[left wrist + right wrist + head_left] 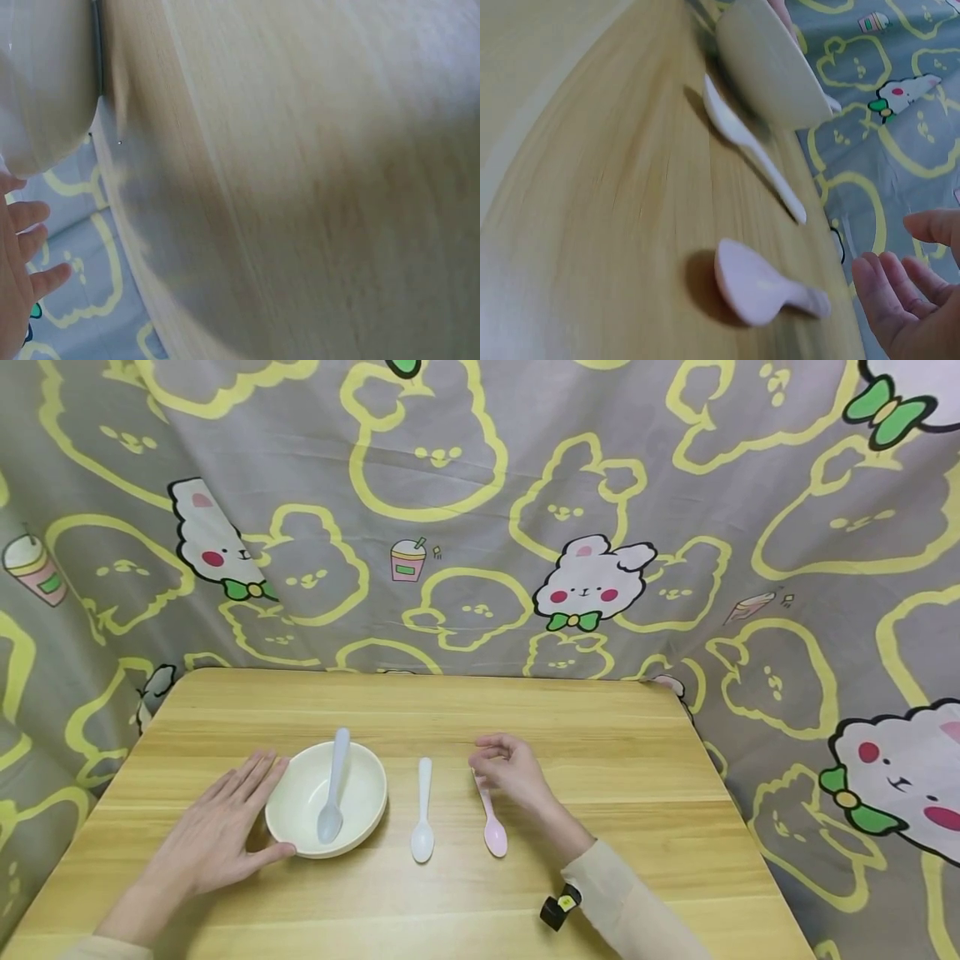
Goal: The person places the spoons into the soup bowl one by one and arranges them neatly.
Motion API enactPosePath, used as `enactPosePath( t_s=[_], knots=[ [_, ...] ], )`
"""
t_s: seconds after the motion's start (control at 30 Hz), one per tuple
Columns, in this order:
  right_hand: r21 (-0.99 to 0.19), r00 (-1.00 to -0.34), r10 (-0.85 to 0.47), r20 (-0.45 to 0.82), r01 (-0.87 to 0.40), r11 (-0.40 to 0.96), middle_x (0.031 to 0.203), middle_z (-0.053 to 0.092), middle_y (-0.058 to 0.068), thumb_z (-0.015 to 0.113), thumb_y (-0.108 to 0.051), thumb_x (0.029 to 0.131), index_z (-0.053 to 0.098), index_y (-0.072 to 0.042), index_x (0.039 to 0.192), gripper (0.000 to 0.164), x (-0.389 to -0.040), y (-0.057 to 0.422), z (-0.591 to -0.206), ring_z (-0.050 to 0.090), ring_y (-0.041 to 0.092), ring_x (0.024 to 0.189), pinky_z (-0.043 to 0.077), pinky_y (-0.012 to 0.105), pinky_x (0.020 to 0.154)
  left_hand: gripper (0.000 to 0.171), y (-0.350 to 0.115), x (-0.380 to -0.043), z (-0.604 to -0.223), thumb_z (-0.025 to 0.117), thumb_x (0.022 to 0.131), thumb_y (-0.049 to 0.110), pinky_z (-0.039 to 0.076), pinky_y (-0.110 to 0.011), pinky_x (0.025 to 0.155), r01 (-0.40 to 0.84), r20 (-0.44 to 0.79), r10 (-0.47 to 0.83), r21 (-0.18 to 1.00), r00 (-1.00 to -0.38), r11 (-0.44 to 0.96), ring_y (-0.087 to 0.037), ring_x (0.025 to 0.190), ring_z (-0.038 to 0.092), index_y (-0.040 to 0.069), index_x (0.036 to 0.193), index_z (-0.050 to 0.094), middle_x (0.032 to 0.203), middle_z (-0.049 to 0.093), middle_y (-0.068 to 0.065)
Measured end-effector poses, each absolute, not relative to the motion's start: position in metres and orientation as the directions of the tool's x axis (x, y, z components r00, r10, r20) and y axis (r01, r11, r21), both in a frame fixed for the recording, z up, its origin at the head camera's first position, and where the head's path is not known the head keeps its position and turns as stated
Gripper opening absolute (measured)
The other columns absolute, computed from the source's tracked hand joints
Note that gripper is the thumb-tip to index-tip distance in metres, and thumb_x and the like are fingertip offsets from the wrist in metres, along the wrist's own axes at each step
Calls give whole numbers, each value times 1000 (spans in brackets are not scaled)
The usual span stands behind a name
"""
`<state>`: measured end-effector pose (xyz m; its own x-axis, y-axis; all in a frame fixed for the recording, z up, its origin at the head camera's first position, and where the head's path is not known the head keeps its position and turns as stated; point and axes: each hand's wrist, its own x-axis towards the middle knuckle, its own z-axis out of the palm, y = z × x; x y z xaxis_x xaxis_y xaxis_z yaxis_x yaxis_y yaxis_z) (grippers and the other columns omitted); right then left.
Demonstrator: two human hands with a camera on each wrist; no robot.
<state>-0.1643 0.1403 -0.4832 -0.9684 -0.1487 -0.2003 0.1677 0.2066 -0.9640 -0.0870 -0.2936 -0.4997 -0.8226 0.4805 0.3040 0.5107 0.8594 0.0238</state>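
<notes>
the fingers of the right hand [516,774], right of centre in the head view, bend loosely beside the handle of a pink spoon [495,837]; the right wrist view shows thumb and fingers apart with nothing between them, so the spoon's weight is on the wood, bowl end toward the bottom of the frame. the left hand [213,835], at lower left, lies with fingers extended and thumb spread along the left side of a cream bowl [367,802], probably to steady it rather than to grip it. a blue-grey spoon [331,820] leans inside, its handle propped over the far rim. a white spoon [423,841] lies between the bowl and the pink spoon, well apart from both, perhaps spaced so each handle is easy to reach. below the right hand, a black device [558,908] sits by the cuff of a pale sleeve [630,897]. the surface [420,914] is yellowish wood grain, and a grey curtain [465,452] with yellow animal outlines and white rabbits fills the upper frame.
</notes>
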Motion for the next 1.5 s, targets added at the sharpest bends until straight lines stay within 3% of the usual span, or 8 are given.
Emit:
enactPosePath(
  t_s=[0.23, 0.63, 1.1, 1.37, 1.5],
  knots=[
    [-945, -957, -108, -268, 239, 224, 113, 70, 18, 78, -8, 91, 63, 5, 135, 48, -166, 156, -493, 74, 20, 82, 69, 37, 75, 122, -293, -88, -499, 73, 80, 76, -16, -14, 129, 506, 301, 476, 27, -827, 862, -11, 167, -4, 7, 168, 25, 172, 34, -21],
    [-912, -930, -75, -359, 333, 240, 106, 71, 14, 79, -6, 90, 65, 2, 130, 43, -168, 166, -510, 71, 18, 76, 65, 28, 65, 122, -293, -87, -500, 72, 80, 77, -18, -13, 128, 511, 311, 478, 27, -821, 859, -10, 167, -3, 7, 168, 25, 174, 31, -19],
    [-892, -914, -122, -388, 339, 300, 95, 70, 11, 78, -3, 90, 63, 5, 131, 44, -170, 159, -509, 67, 14, 66, 63, 26, 57, 121, -292, -87, -500, 73, 80, 76, -17, -13, 128, 506, 306, 475, 28, -825, 862, -11, 168, -1, 6, 168, 26, 172, 34, -20],
    [-871, -922, -115, -369, 299, 390, 85, 68, 8, 79, -3, 90, 66, 4, 127, 40, -173, 153, -511, 63, 12, 61, 60, 25, 51, 121, -292, -86, -501, 74, 80, 75, -18, -12, 127, 499, 307, 466, 37, -830, 866, -21, 168, 12, 7, 168, 25, 167, 42, -22],
    [-859, -923, -109, -369, 295, 418, 81, 70, 7, 79, -3, 89, 66, 3, 126, 40, -175, 151, -512, 62, 12, 59, 59, 24, 50, 121, -292, -86, -501, 74, 80, 74, -19, -12, 127, 498, 304, 464, 40, -832, 866, -21, 168, 12, 8, 168, 25, 166, 43, -22]
  ],
)
